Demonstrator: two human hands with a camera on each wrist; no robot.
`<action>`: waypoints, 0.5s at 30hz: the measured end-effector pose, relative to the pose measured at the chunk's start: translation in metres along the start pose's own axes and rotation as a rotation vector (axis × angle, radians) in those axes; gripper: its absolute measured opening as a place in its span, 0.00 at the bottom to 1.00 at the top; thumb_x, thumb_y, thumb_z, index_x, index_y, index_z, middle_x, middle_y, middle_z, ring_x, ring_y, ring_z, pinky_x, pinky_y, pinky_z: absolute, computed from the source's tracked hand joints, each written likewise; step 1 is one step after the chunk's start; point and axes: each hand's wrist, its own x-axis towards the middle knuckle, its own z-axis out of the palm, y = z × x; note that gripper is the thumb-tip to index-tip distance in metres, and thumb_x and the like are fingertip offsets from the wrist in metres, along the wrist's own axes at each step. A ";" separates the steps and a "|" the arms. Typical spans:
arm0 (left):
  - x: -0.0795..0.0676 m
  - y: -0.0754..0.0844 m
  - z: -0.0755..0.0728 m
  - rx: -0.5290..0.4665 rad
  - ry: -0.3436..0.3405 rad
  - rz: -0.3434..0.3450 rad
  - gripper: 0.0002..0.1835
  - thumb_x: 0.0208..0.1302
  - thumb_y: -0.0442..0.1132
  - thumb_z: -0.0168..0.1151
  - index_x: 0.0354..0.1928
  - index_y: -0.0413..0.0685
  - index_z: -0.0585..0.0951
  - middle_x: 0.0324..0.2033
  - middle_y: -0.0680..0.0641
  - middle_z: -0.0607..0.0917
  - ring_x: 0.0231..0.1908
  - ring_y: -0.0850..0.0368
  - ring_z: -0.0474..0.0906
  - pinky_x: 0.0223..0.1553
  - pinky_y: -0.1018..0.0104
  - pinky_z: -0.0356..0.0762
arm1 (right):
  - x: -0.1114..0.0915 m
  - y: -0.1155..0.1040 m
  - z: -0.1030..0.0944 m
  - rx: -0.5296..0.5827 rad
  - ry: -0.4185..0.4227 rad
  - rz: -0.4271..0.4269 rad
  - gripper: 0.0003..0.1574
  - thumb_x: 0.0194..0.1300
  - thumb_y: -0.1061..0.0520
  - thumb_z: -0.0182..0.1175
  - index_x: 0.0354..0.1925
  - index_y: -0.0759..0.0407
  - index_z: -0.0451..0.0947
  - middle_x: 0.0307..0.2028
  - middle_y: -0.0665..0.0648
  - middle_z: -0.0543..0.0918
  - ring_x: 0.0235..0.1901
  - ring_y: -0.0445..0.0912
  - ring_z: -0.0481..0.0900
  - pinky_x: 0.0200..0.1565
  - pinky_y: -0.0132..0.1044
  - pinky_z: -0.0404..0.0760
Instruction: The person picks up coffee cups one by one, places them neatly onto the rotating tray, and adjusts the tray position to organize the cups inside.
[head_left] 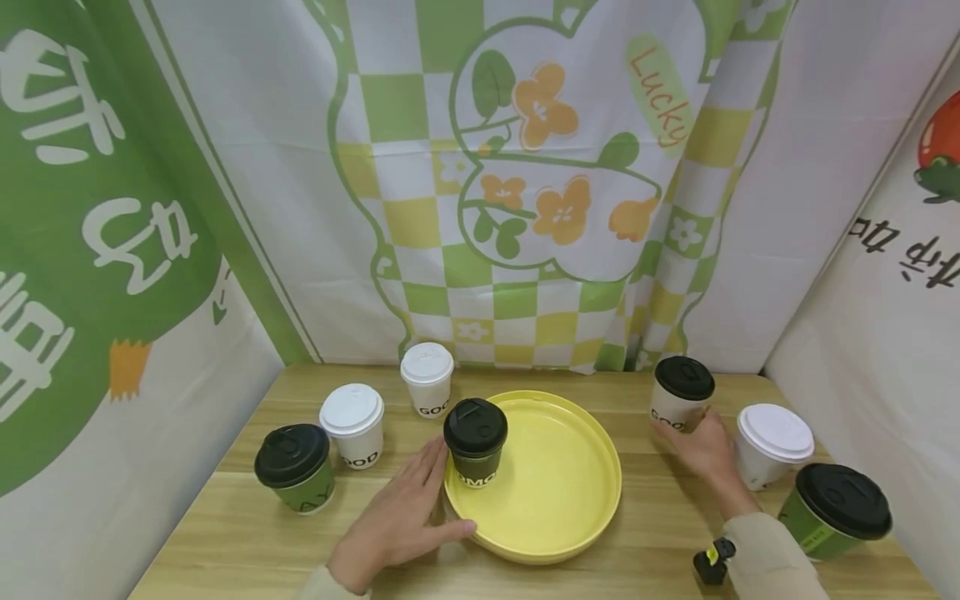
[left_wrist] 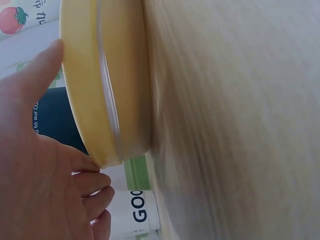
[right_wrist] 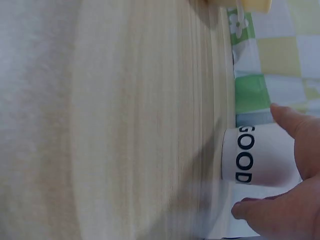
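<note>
My left hand [head_left: 397, 512] lies along the left rim of a round yellow tray [head_left: 558, 483], thumb and fingers spread apart against its edge. On that tray, near the hand, stands a dark paper cup [head_left: 476, 468] with a black lid. My right hand [head_left: 705, 454] is at a white paper cup [head_left: 670, 407] with a black lid, at the back right of the table. In the right wrist view, thumb and fingers spread wide on either side of this white cup [right_wrist: 260, 155], whose "GOOD" lettering shows between them.
Left of the tray stand two white-lidded cups [head_left: 354, 427] [head_left: 427, 382] and a green cup [head_left: 311, 492] with a black lid. Beside my right forearm are a white-lidded cup [head_left: 772, 446], a green cup [head_left: 813, 525] and a small black object [head_left: 711, 567]. Printed curtains [head_left: 517, 317] enclose the wooden table [head_left: 637, 558].
</note>
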 end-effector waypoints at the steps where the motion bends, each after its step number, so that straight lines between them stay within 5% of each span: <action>1: 0.000 0.000 -0.001 -0.002 -0.003 0.000 0.61 0.68 0.74 0.57 0.83 0.34 0.49 0.84 0.33 0.50 0.84 0.37 0.50 0.83 0.40 0.55 | 0.002 0.001 0.000 0.006 0.001 0.000 0.71 0.69 0.30 0.65 0.78 0.81 0.45 0.74 0.85 0.60 0.74 0.78 0.60 0.74 0.71 0.66; 15: -0.005 0.002 -0.009 0.042 0.001 0.025 0.47 0.79 0.62 0.51 0.82 0.31 0.54 0.83 0.34 0.53 0.83 0.37 0.51 0.83 0.42 0.54 | 0.019 0.007 0.004 0.107 0.056 0.011 0.64 0.66 0.34 0.70 0.78 0.72 0.54 0.73 0.80 0.68 0.71 0.73 0.69 0.72 0.66 0.71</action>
